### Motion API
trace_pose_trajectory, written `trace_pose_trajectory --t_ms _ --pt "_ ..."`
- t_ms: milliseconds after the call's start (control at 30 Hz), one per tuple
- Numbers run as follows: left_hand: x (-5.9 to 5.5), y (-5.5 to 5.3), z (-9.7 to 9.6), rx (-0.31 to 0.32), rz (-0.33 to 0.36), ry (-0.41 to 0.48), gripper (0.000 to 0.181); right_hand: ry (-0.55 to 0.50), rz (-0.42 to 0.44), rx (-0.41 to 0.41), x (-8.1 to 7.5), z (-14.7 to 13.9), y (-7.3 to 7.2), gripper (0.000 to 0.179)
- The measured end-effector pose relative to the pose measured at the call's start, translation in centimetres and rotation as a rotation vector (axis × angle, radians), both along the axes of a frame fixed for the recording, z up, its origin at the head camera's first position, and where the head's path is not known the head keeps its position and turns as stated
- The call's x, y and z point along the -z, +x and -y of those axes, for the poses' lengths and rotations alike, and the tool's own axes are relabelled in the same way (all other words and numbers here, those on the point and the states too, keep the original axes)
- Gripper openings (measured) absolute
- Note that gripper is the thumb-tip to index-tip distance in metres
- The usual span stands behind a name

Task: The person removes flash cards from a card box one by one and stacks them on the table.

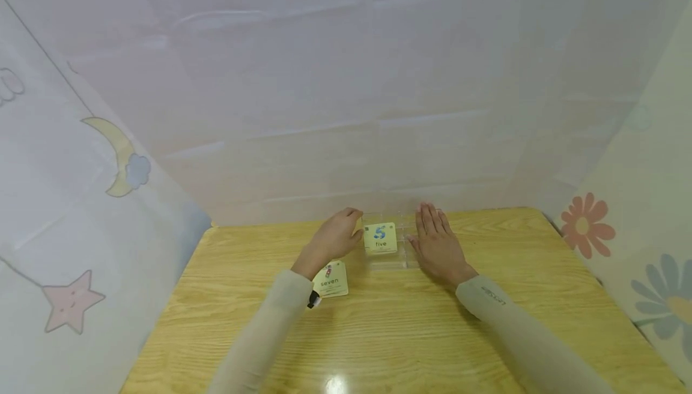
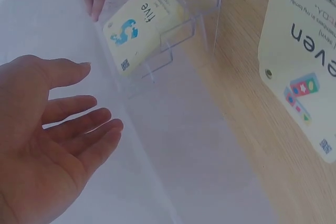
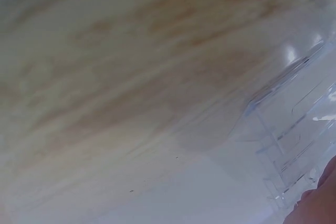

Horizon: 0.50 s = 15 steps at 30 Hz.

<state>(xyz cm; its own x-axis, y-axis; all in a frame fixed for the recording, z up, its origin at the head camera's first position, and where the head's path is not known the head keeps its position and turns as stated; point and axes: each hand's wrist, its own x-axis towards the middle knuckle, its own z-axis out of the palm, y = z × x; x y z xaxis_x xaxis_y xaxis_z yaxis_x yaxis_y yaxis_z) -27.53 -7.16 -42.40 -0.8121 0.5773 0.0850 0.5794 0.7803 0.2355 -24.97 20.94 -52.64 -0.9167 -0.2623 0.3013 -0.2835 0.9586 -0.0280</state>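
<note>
A clear plastic box with divided compartments (image 1: pixel 390 265) stands at the far edge of the table. In its left part lies a yellow "five" flash card (image 1: pixel 381 238) with a blue 5. My left hand (image 1: pixel 337 233) is at the box's left side; the left wrist view shows its fingers spread, holding nothing. My right hand (image 1: pixel 438 250) lies with straight fingers over the right part of the box, whose clear walls (image 3: pixel 299 124) also show in the right wrist view. A "seven" flash card (image 1: pixel 332 283) lies on the table under my left forearm.
The wooden table (image 1: pixel 389 334) meets a pale hanging sheet (image 1: pixel 346 112) right behind the box. Side sheets carry a moon (image 1: pixel 119 154), a star (image 1: pixel 74 302) and flowers (image 1: pixel 588 226). A small black item (image 1: pixel 313 300) shows by my left cuff.
</note>
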Motion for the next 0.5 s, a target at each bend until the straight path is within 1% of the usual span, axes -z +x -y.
trace_pose_trajectory --t_ms 200,300,400,500 --pt "0.7 0.2 -0.8 0.01 -0.012 -0.014 0.055 0.004 0.008 0.006 -0.3 0.0 0.1 0.074" --pt "1.1 0.2 -1.1 0.016 -0.035 -0.025 0.056 0.01 -0.001 0.008 -0.3 0.0 0.1 0.074" --pt "1.5 0.2 -1.5 0.02 -0.057 -0.048 0.057 0.016 -0.002 0.005 -0.1 -0.1 0.0 0.076" --pt "1.9 0.2 -1.9 0.032 -0.083 -0.09 0.058 0.009 0.011 0.003 0.0 -0.1 0.0 0.077"
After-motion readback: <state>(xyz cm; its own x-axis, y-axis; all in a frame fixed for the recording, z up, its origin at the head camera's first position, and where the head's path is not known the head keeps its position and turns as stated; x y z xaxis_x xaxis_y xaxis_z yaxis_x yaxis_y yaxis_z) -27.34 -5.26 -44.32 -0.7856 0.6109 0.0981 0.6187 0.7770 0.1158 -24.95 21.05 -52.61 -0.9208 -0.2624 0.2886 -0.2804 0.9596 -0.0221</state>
